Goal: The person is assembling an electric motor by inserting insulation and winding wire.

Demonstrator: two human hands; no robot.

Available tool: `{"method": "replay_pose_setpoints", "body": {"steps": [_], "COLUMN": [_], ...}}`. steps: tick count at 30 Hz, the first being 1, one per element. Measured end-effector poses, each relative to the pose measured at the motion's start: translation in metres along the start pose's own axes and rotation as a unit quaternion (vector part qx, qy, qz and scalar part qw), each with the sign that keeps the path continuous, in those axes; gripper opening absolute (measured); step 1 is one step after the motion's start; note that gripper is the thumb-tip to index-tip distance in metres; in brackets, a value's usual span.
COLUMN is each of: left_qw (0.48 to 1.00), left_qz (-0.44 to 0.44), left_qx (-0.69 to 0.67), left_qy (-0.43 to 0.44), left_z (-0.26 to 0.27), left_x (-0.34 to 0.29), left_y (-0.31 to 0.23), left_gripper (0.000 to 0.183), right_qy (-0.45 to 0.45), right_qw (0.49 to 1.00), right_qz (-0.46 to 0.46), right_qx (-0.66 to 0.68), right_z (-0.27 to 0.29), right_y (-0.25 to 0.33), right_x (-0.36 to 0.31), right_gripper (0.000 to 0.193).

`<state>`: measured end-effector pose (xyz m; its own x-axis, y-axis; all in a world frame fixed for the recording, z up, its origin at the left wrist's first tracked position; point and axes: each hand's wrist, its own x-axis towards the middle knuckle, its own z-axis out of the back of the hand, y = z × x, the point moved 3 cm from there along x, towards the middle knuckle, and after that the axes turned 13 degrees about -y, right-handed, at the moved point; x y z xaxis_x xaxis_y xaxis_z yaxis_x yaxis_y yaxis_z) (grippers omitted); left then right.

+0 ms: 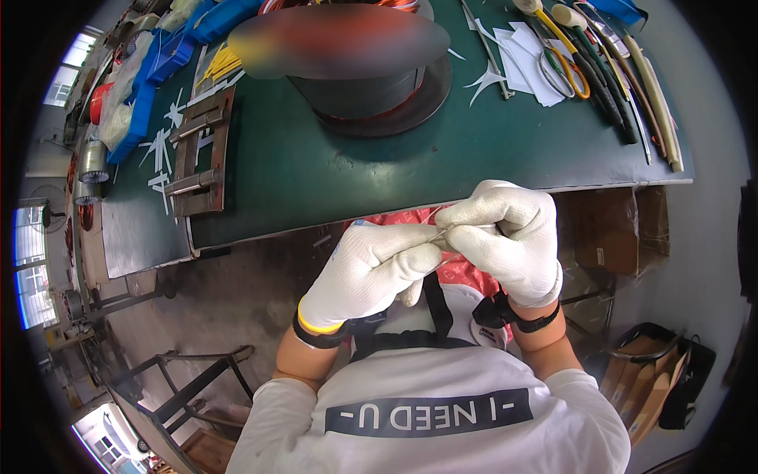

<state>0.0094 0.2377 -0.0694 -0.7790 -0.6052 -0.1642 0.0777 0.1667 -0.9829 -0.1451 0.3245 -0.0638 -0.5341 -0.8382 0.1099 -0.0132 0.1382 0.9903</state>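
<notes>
The room is bright, with even light. Daylight comes from the windows [31,261] at the far left, and they are overexposed to white and blue. The green table [316,166] shows a soft glare and only weak shadows. The gloves are very white but keep their texture. Straight edges bend strongly near the round black rim. One oval spot [339,39] near the top is blurred.

White knit-cloth gloves [442,253], matt green tabletop [316,174]
</notes>
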Motion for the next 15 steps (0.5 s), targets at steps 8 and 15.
{"method": "replay_pose_setpoints", "body": {"steps": [8, 15], "left_qw": [0.999, 0.999], "left_qz": [-0.036, 0.04], "left_qx": [0.017, 0.006], "left_qy": [0.013, 0.015], "left_z": [-0.002, 0.0], "left_x": [0.001, 0.001], "left_y": [0.004, 0.012], "left_gripper": [0.028, 0.026], "right_qy": [0.04, 0.045], "right_qw": [0.998, 0.996], "right_qz": [-0.019, -0.046], "right_qx": [0.043, 0.061], "right_z": [0.001, -0.002], "right_y": [-0.004, -0.014], "right_x": [0.0, 0.004], "right_gripper": [0.017, 0.015]}}
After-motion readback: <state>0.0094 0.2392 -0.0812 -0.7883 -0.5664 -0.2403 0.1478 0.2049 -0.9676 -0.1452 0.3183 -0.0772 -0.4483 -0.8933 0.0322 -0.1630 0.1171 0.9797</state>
